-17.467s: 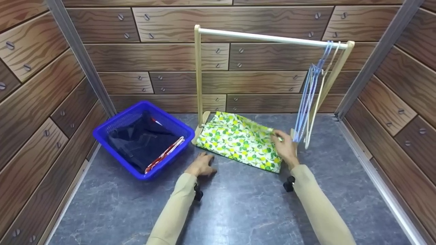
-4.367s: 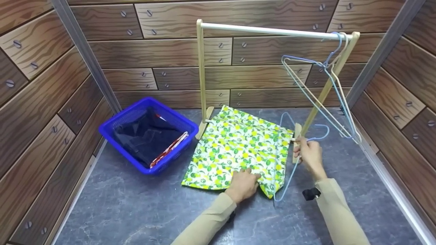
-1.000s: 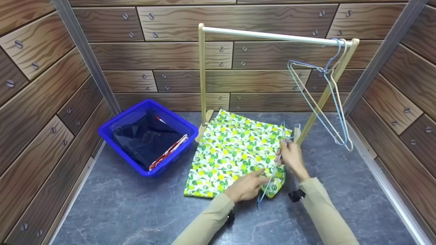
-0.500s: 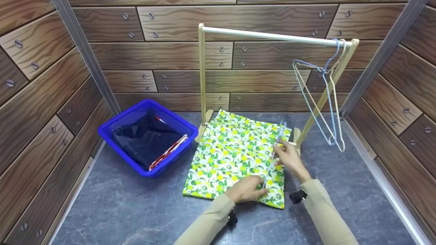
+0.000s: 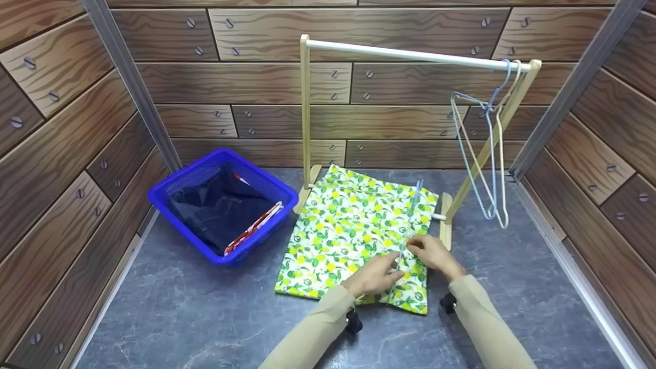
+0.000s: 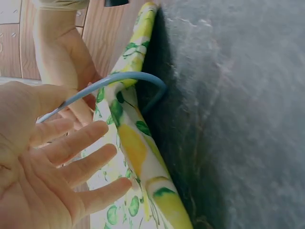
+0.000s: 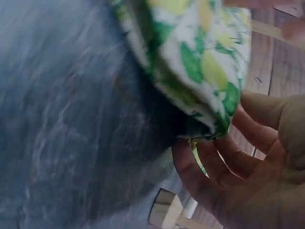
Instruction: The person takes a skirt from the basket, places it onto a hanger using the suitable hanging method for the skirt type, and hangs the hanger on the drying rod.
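A white cloth (image 5: 353,220) printed with lemons and green leaves lies spread on the floor under the rack. A thin blue clothes hanger (image 5: 417,192) stands edge-on along its right part. My left hand (image 5: 374,274) holds the hanger between thumb and index finger, the other fingers loosely extended. In the left wrist view, the hanger's rounded end (image 6: 138,76) bends past the cloth's folded edge (image 6: 143,152). My right hand (image 5: 433,253) is at the cloth's right side. In the right wrist view, its thumb and fingers (image 7: 190,167) grip the cloth's layered edge (image 7: 209,109).
A wooden rack with a white bar (image 5: 400,53) stands behind. One blue hanger (image 5: 494,154) and one cream hanger (image 5: 502,169) hang at its right end. At left sits a blue basket (image 5: 174,225) with dark clothing (image 5: 215,205) and a folded red-and-white item (image 5: 253,228).
The blue hanger was taken off the rack and shifted left over the cloth. The cloth was unfolded, and its near right corner now lies flatter. My right hand moved from the hanger nearer me.
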`<state>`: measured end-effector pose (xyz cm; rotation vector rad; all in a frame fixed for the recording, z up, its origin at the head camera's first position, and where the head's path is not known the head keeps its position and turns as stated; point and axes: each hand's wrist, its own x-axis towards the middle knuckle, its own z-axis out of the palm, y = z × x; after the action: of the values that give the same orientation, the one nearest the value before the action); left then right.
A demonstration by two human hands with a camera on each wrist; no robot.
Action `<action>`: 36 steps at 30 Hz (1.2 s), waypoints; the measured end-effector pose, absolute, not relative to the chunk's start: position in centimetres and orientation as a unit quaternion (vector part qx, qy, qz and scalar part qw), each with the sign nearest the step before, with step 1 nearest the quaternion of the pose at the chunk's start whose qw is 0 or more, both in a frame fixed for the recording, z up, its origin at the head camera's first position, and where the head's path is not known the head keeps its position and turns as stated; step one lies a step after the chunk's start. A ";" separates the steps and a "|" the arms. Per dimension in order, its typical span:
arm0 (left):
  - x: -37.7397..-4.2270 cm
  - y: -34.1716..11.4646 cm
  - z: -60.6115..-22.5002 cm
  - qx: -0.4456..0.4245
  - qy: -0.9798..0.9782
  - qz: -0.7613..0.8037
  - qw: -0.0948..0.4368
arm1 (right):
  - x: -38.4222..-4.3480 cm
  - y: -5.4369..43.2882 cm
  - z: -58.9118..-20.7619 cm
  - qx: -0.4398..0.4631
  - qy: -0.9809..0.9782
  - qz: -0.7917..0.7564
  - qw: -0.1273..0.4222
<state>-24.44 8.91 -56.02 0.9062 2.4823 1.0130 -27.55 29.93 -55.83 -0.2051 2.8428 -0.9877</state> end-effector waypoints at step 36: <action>-29.9 9.5 -52.4 0.100 0.725 0.665 0.148 | -27.7 29.0 -56.5 -0.057 0.970 -0.219 0.086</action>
<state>-29.92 9.54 -52.39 0.2863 2.0853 1.9135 -27.72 29.00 -56.50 -0.1697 2.8927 -0.6519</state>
